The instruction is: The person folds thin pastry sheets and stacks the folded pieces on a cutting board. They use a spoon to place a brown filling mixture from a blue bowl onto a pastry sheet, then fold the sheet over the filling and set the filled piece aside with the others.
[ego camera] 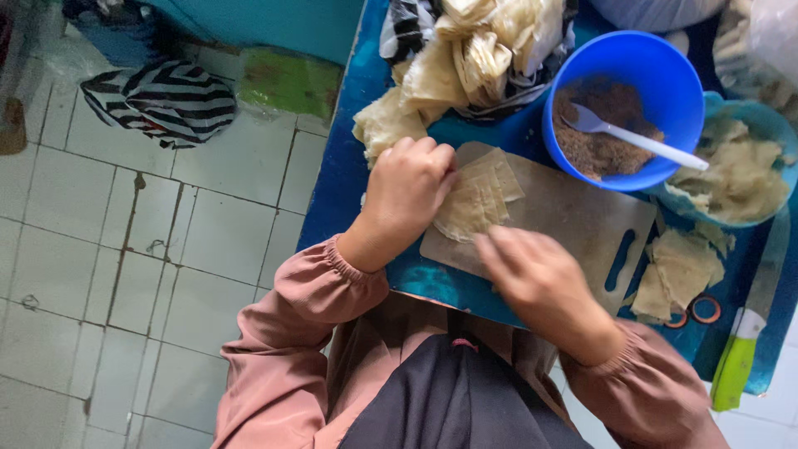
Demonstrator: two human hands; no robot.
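Both hands work a thin, pale square pastry sheet (pixel 478 198) on a scuffed brown cutting board (pixel 573 218).

Left hand (pixel 409 189) fingers curl closed, pinching the sheet's near edge; right hand (pixel 536 278) fingers, blurred, touch it. Beyond the fingers sits a round blue plastic bowl (pixel 640 71) holding a white spoon (pixel 636 140).

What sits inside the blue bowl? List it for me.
The blue bowl holds a heap of brown crumbly filling and a white spoon resting on it, handle over the rim. The bowl's bottom under the filling is covered.

Soft even daylight, faint shadows; right hand (pixel 544 287) motion-blurred.
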